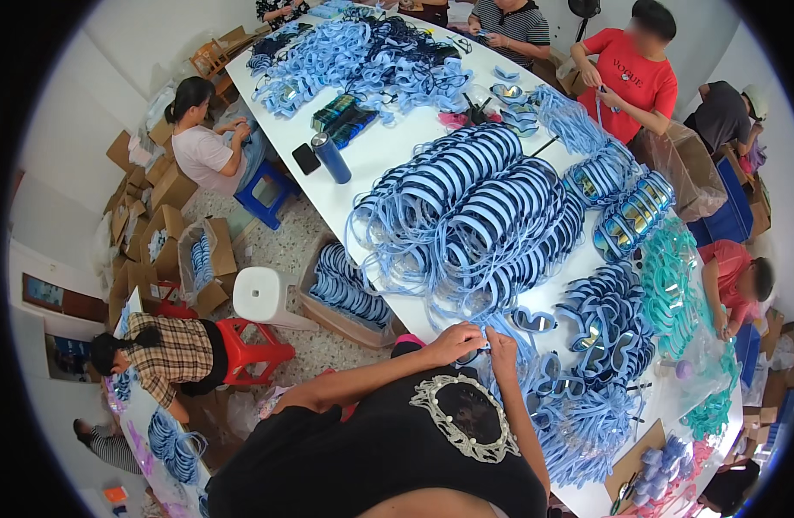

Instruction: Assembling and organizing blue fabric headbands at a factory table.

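Note:
At the near edge of the table my left hand (455, 344) and my right hand (504, 352) are close together, fingers closed in a pinch. Between them is a small part of a light blue goggle strap (487, 338); the fingers hide most of it. Just beyond my hands lies a pair of swim goggles (533, 320) with dark lenses. More goggles (556, 380) and a heap of light blue straps (578, 436) lie to the right. Ahead stand long stacked rows of light blue goggles (500, 220) with their straps hanging loose.
Green goggles (670, 289) and mirrored-lens goggles (632, 216) lie at the right. A blue bottle (330, 159) and a black phone (306, 159) stand on the white table (280, 95). Left are a white stool (260, 295) and a box of goggles (345, 289). Several people work around.

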